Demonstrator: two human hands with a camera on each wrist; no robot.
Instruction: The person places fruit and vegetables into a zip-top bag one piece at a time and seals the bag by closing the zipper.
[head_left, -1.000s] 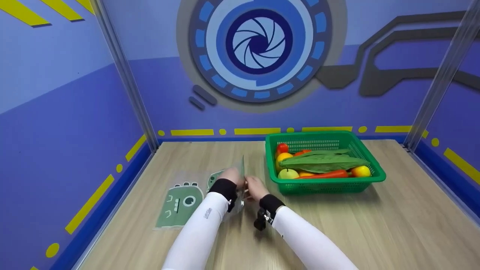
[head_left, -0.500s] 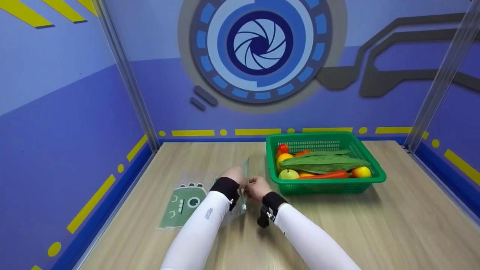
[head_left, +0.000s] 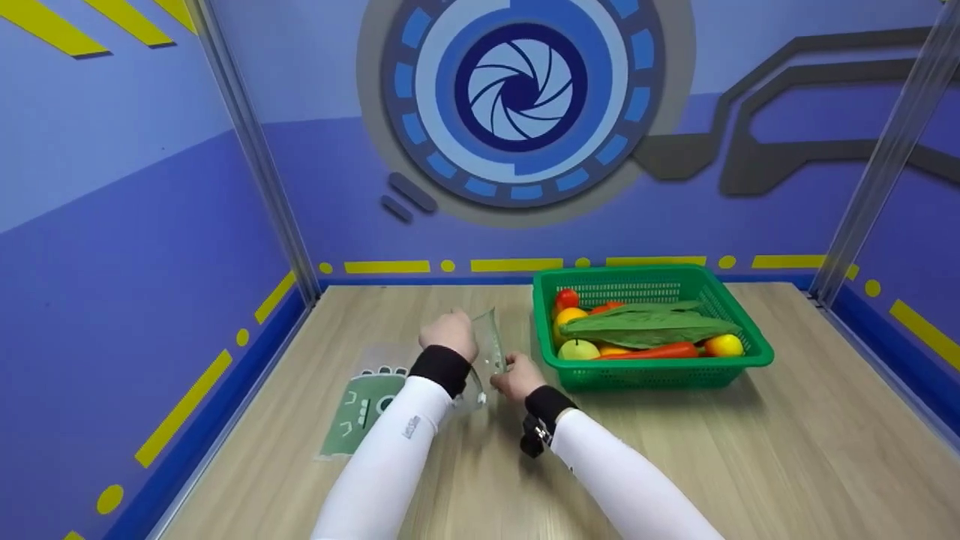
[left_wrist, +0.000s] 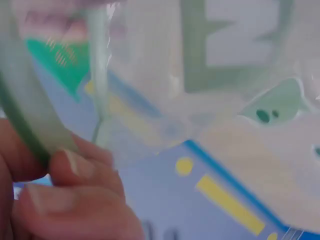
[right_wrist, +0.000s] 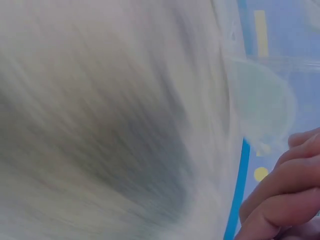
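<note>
My left hand [head_left: 450, 336] pinches one green edge of a clear slider zip bag [head_left: 487, 341]. In the left wrist view, thumb and curled fingers [left_wrist: 80, 190] grip that strip, and the mouth's two sides stand apart. My right hand [head_left: 519, 377] holds the bag's opposite side in the head view, fingers bent at its edge. A white slider [head_left: 481, 398] sits at the near end of the mouth. Flat on the table to the left lies a clear bag with a green one-eyed monster print [head_left: 364, 409], partly covered by my left forearm. Blurred film fills much of the right wrist view.
To the right at the back stands a green perforated basket [head_left: 652, 371] with a long leafy vegetable [head_left: 649, 326], a red carrot-shaped piece [head_left: 660, 351], a pale round fruit [head_left: 577, 350] and other produce. Purple-blue panels [head_left: 315, 195] wall the wooden table [head_left: 675, 465] at back and sides.
My left hand has moved away from my right and slightly up, drawing the bag's mouth apart. My right hand stays nearly in place, holding the opposite side.
</note>
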